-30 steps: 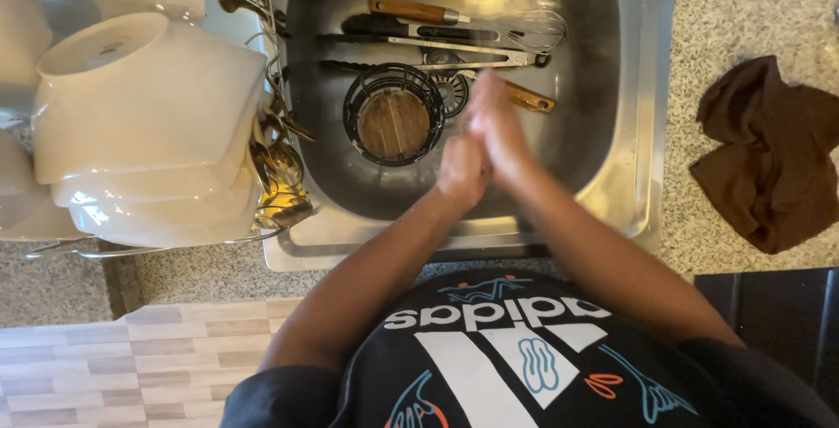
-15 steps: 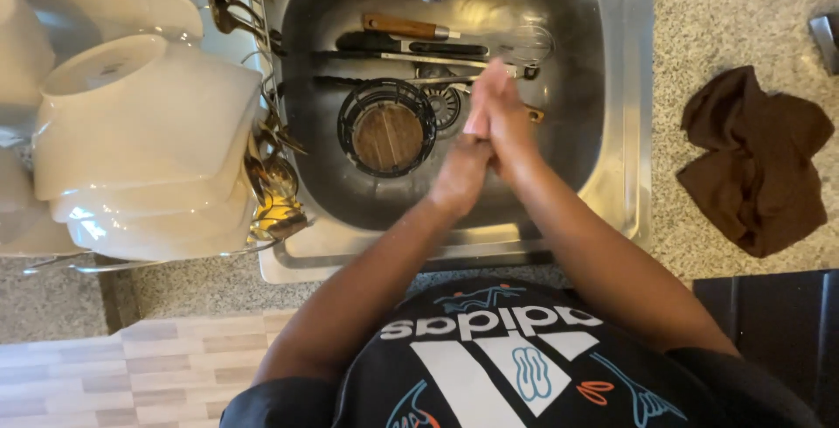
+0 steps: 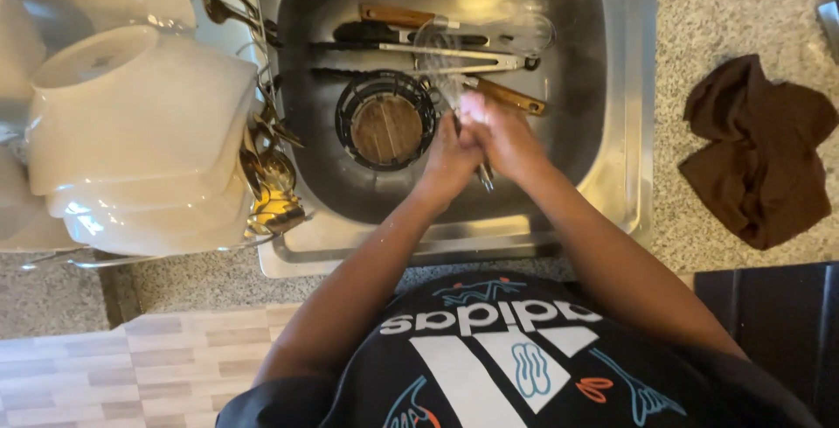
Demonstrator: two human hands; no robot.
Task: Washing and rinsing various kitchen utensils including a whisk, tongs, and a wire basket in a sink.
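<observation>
Your left hand (image 3: 450, 153) and right hand (image 3: 507, 135) press together over the steel sink (image 3: 612, 131), fingers closed around a thin metal utensil (image 3: 483, 174) protruding below your palms.

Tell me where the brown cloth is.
In the head view, the brown cloth lies crumpled on the speckled counter, right of the steel sink.

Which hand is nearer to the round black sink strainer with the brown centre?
Left. The left hand is just right of the round black sink strainer, almost at its rim; the right hand is further right, pressed against the left.
</observation>
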